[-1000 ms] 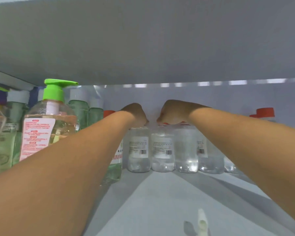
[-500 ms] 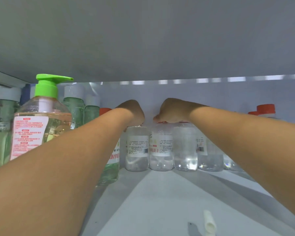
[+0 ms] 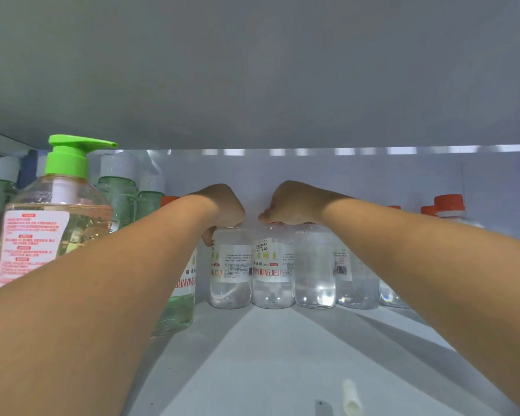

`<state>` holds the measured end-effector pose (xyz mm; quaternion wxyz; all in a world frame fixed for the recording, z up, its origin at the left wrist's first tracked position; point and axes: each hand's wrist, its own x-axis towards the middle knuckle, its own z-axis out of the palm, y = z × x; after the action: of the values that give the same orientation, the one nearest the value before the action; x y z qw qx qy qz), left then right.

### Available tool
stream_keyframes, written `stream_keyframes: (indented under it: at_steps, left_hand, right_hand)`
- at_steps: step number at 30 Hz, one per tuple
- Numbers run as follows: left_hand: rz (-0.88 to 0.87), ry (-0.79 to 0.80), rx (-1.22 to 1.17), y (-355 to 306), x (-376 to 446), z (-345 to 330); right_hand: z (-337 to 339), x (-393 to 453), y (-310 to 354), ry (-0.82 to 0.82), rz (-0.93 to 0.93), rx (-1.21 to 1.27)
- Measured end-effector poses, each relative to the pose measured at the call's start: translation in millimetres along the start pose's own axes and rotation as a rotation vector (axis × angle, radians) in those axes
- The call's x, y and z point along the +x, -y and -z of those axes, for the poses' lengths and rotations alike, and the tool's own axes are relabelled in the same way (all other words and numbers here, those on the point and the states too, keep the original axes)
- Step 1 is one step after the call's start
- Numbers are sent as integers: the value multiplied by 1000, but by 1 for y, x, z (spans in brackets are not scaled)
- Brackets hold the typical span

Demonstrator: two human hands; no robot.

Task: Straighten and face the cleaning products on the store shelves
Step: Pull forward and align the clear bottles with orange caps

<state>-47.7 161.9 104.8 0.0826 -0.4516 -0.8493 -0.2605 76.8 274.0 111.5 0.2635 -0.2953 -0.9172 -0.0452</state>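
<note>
Fingers of left hand (image 3: 222, 205) and right hand (image 3: 294, 202): each grasping a clear bottle's top, first bottle (image 3: 230, 271) and second bottle (image 3: 272, 274), at shelf (image 3: 282, 355) rear.

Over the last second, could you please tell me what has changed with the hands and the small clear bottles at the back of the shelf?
Both hands turned their bottles: the left hand grips the cap of one clear bottle, and the right hand the next clear bottle, whose label now shows red lettering and a price sticker instead of a barcode. The green-pump soap bottle and the other bottles stayed put.
</note>
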Motion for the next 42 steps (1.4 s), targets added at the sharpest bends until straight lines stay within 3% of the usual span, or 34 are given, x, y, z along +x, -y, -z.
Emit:
stream_keyframes:
  at_steps: [8,14,26,42]
  left_hand:
    - [32,17,-49,1,2,-1]
    - [15,-24,-1,3,-2,-4]
    - [41,-53,56,-3,-1,-1]
    - [-37,-66,86,-1,-3,-1]
  right_hand:
    - [6,-8,3,78,46,30]
    - [6,-5,-2,-15,-1,49]
    - [2,-4,4,37,15,-2]
    - [-8,1,-6,-85,-28,42]
